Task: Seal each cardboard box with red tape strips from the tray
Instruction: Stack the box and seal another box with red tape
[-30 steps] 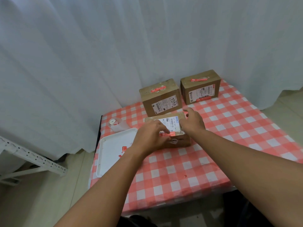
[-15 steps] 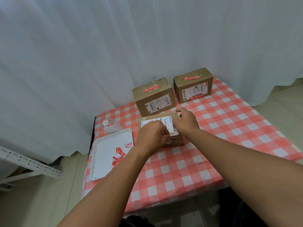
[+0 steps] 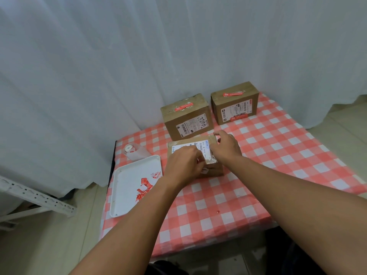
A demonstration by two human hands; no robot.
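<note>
At left on the table (image 3: 258, 175), tray (image 3: 127, 195) holds loose red tape strips (image 3: 144, 187). My left hand (image 3: 184, 165), curled, pinches a strip onto the near cardboard box (image 3: 213, 168); right hand (image 3: 226, 147) rests flat, steadying. Risk: strip creasing or box sliding.

The near box (image 3: 212, 167) is brown cardboard, lying flat with a white label on top, partly hidden. Behind it stand two more brown boxes, the left box (image 3: 186, 118) and the right box (image 3: 235, 104), each with a red strip across its top and a label on its front. The white tray (image 3: 127, 173) lies left of the near box, holding loose red tape strips (image 3: 144, 188).
</note>
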